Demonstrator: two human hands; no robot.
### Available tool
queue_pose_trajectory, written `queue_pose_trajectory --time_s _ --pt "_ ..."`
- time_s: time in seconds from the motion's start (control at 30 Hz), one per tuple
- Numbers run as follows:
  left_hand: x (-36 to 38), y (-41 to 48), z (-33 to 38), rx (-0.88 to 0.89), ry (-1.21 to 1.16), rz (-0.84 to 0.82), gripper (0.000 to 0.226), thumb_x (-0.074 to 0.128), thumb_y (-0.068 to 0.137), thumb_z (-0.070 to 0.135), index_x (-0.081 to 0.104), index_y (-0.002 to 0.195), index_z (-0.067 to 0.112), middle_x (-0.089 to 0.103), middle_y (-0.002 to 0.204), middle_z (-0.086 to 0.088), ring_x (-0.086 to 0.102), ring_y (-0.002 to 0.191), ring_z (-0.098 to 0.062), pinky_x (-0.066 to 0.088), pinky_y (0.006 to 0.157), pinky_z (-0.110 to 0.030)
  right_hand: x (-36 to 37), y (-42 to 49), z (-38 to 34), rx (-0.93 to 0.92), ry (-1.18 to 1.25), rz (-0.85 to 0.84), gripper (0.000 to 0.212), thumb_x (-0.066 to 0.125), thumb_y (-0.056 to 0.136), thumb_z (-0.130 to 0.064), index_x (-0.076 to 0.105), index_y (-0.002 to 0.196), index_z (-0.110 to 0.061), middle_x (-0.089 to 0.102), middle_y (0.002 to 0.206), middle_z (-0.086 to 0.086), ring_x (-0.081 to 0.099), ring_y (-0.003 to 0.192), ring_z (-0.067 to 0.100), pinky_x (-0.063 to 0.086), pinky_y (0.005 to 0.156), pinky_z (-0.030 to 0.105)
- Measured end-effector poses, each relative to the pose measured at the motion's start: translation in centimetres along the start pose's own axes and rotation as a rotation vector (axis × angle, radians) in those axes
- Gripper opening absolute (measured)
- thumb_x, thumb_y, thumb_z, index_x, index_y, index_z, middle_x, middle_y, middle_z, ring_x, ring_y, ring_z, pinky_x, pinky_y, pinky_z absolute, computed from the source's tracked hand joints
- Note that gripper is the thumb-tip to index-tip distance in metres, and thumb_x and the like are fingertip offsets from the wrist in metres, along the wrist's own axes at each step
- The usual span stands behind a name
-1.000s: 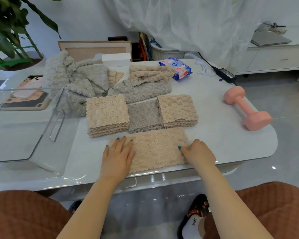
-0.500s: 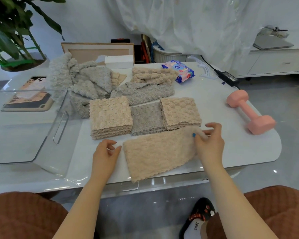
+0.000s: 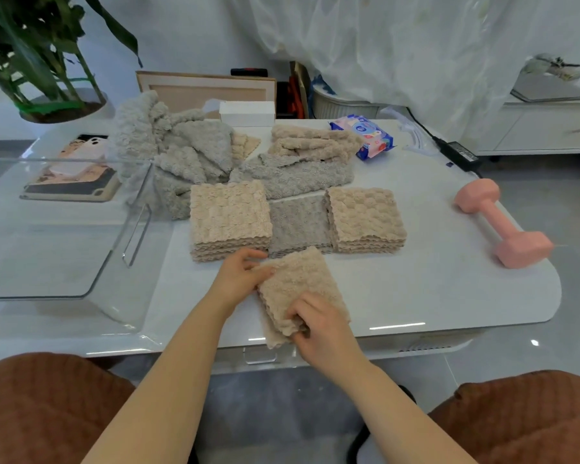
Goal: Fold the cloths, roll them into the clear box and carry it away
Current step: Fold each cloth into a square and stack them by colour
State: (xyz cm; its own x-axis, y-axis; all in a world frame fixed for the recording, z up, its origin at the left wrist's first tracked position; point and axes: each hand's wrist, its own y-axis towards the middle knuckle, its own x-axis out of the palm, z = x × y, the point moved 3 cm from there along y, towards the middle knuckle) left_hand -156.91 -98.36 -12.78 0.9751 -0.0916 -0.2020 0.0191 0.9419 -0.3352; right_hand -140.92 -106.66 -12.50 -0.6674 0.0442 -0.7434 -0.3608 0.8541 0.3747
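A beige cloth (image 3: 298, 283), folded into a small square, lies near the table's front edge. My left hand (image 3: 238, 279) pinches its upper left corner. My right hand (image 3: 315, 318) grips its lower edge, fingers curled under the layers. Just behind it stand three folded stacks: a beige stack (image 3: 230, 219), a grey stack (image 3: 298, 224) and a second beige stack (image 3: 365, 217). Unfolded grey cloths (image 3: 178, 149) and beige cloths (image 3: 312, 142) are heaped further back. The clear box (image 3: 138, 226) stands at the left, its handle side facing the stacks.
A pink dumbbell (image 3: 506, 222) lies at the right of the white table (image 3: 449, 296). A tissue pack (image 3: 365, 135), a white box (image 3: 246, 112) and a power adapter (image 3: 459, 152) sit at the back. A tablet with a phone (image 3: 71, 175) lies behind the clear box, near a plant (image 3: 41, 61).
The long beige cloth was folded over from right to left into a small square. My right hand moved left to its lower edge, and my left hand took hold of its upper corner.
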Motion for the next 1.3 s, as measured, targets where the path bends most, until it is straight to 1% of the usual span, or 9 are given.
queue_pose_trajectory --time_s 0.17,0.37,0.47,0.63,0.83,0.97,1.07,1.17,1.3 --pt "0.0 0.7 1.0 0.077 -0.095 0.093 0.024 0.074 0.078 0.005 0.061 0.095 0.016 0.063 0.081 -0.006 0.060 0.080 -0.021 0.049 0.066 -0.027 1.1 0.4 -1.1 -0.069 -0.058 -0.045 0.024 0.057 0.065 0.007 0.057 0.081 -0.011 0.053 0.082 0.001 0.049 0.074 0.022 0.041 0.057 0.031" --pt "-0.5 0.8 -0.3 0.094 0.248 0.122 0.031 0.076 0.076 0.008 0.061 0.103 0.012 0.057 0.095 0.003 0.053 0.093 -0.015 0.042 0.081 -0.026 0.2 0.9 -1.3 0.053 0.051 -0.161 0.025 0.045 0.078 -0.015 0.066 0.090 -0.010 0.063 0.087 0.001 0.056 0.081 0.020 0.047 0.069 0.032" --pt "-0.6 0.8 -0.1 0.131 0.341 0.170 0.032 0.076 0.077 0.009 0.062 0.106 0.009 0.058 0.099 0.000 0.052 0.092 -0.013 0.036 0.077 -0.021 -1.5 1.3 0.4 0.141 -0.134 0.064 0.035 0.039 0.089 -0.023 0.063 0.112 -0.012 0.066 0.113 0.002 0.058 0.105 0.021 0.048 0.088 0.033" --pt "0.2 0.3 -0.8 0.146 0.419 0.231 0.027 0.074 0.080 0.016 0.065 0.104 0.007 0.064 0.099 -0.006 0.055 0.088 -0.017 0.037 0.075 -0.022 0.2 -1.7 5.0 0.369 -0.467 -0.250 0.058 0.006 0.102 -0.038 0.043 0.141 -0.016 0.044 0.147 0.001 0.046 0.132 0.026 0.032 0.106 0.049" --pt "0.8 -1.2 -0.6 0.053 0.541 0.224 0.045 0.069 0.076 0.054 0.052 0.073 0.013 0.054 0.085 -0.005 0.053 0.072 -0.018 0.035 0.057 -0.028 -1.7 -1.1 3.9 0.697 -0.266 -0.031 0.052 0.041 0.091 -0.047 0.047 0.132 -0.015 0.045 0.129 0.007 0.041 0.120 0.028 0.029 0.098 0.040" --pt "1.4 -2.1 0.5 -0.033 0.050 0.050 0.027 0.076 0.079 0.023 0.052 0.082 0.013 0.059 0.081 -0.005 0.059 0.070 -0.016 0.044 0.056 -0.025 -3.1 -1.2 4.1 0.957 -0.137 -0.231 0.035 0.059 0.079 -0.055 0.055 0.096 -0.024 0.044 0.102 -0.003 0.043 0.103 0.020 0.029 0.086 0.035" --pt "2.0 -2.3 1.6 -0.122 -0.223 -0.171 0.041 0.078 0.074 0.009 0.051 0.105 0.016 0.061 0.101 -0.007 0.063 0.082 -0.019 0.051 0.060 -0.024 -5.0 -0.7 4.6 0.966 0.375 -0.099 0.029 0.070 0.072 -0.029 0.043 0.070 -0.019 0.044 0.072 -0.005 0.045 0.068 0.014 0.033 0.070 0.031" --pt "2.5 -1.5 2.6 -0.168 -0.113 -0.389 0.076 0.085 0.058 0.028 0.050 0.126 0.026 0.065 0.118 -0.006 0.066 0.102 -0.022 0.054 0.084 -0.035 -8.6 0.3 5.6 0.907 0.701 0.106 0.025 0.070 0.068 -0.011 0.049 0.080 -0.015 0.056 0.080 0.006 0.053 0.070 0.018 0.041 0.063 0.030" --pt "6.1 -1.0 6.0 -0.059 -0.032 -0.430 0.045 0.072 0.080 0.039 0.061 0.119 0.022 0.071 0.108 0.003 0.068 0.099 -0.014 0.054 0.087 -0.033 -11.9 2.0 8.2 0.894 0.916 0.236 0.038 0.072 0.073 0.006 0.058 0.102 -0.014 0.065 0.102 0.016 0.064 0.090 0.031 0.053 0.077 0.041"
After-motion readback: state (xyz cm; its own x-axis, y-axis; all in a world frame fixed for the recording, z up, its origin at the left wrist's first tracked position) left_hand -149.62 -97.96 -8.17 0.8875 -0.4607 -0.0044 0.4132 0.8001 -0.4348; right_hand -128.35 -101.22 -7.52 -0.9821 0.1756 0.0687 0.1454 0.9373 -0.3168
